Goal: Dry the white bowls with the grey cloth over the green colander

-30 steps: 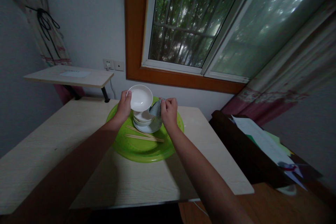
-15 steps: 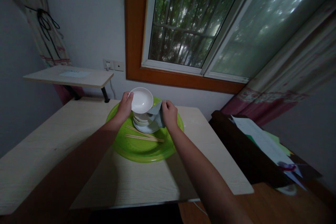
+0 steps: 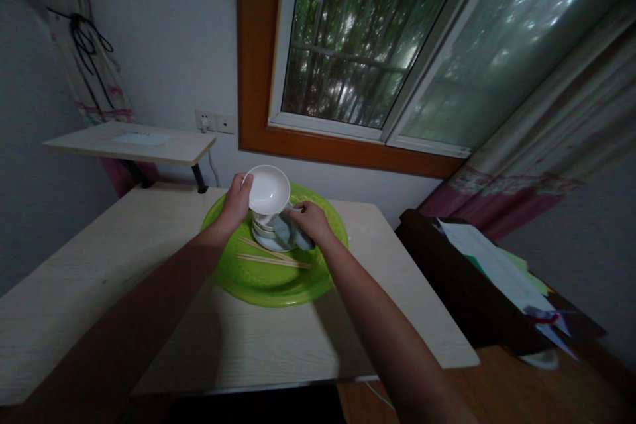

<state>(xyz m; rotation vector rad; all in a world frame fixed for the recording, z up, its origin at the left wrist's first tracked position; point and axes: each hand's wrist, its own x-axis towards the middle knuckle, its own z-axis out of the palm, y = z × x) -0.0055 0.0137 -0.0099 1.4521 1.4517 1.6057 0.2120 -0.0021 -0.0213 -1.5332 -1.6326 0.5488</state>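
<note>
My left hand (image 3: 237,202) grips the left rim of a white bowl (image 3: 269,189), which is tilted so its inside faces me. Closed on a grey-green cloth (image 3: 293,233), my right hand (image 3: 309,220) is at the bowl's lower right edge, and the cloth hangs below the fingers. Beneath the raised bowl, a stack of white bowls (image 3: 264,232) sits on a white plate (image 3: 265,243), partly hidden by the cloth. Wooden chopsticks (image 3: 273,261) lie in front of the plate on a round green tray (image 3: 278,296).
The tray rests on a pale wooden table (image 3: 169,338). A small raised shelf (image 3: 99,140) with a paper on it stands at the back left. To the right is a dark brown piece of furniture (image 3: 447,285) with papers (image 3: 491,258) on top. A window is behind.
My right hand has moved down and left with the cloth, from beside the bowl to its lower right edge. The bowl and my left hand have hardly moved.
</note>
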